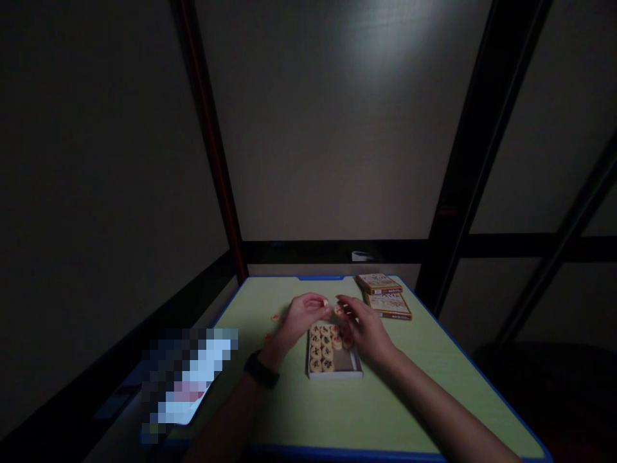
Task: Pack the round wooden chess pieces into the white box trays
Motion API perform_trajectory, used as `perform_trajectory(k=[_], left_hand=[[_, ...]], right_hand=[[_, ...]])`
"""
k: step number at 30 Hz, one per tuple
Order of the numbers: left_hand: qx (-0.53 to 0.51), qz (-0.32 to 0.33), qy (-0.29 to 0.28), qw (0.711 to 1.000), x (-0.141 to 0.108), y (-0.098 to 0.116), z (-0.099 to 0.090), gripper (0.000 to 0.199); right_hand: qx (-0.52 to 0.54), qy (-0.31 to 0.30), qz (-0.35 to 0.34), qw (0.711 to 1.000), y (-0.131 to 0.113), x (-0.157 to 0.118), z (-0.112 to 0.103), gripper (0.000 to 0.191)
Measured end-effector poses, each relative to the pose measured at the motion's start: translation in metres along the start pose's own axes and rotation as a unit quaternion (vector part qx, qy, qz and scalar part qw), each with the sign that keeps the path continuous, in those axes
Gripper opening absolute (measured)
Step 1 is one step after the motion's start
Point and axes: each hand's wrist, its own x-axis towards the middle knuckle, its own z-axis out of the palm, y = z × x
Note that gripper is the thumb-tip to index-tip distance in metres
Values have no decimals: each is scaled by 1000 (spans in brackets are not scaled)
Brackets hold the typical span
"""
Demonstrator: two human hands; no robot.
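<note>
Over the far side of a shallow white box (346, 374), my left hand (304, 314) pinches a round Chinese chess piece (326, 303) between thumb and fingers. Close on its right, my right hand (364, 325) curls with its fingertips around another pale chess piece (338, 310). Inside the box, black-marked chess pieces (321, 350) fill the left part in rows, and red-marked pieces (337, 341) sit at the upper right, partly hidden by my right hand. The box's lower right part shows its bare bottom.
Loose red-marked pieces (274, 317) lie on the green table (409, 399) left of my left hand. Two flat printed boxes (389, 303) overlap at the far right corner. A lit, blurred-out screen (197, 379) stands at the left edge. Dark walls border the table.
</note>
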Motion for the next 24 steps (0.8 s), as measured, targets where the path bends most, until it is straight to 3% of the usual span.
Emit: perform_trajectory(k=[4,9,13,19,24], left_hand=[[34,22,16,999,4,-8,-15,46],[59,28,17,998,5,-16,-24,44],[70,43,23,996,4,-19,-22,43],[76,45,23,996,7,-21,-20,35],[65,30,18,997,6,-23,-19,32]], right_hand=[[44,-19,52,997,-1,5,-3,20],[100,-86,106,986,-7,8,-5,14],[90,-164,144,972,-13,10,-13,26],[28,-267,91,959,-28,16,-30,24],[-27,-340,43,939,-38,12,-30,27]])
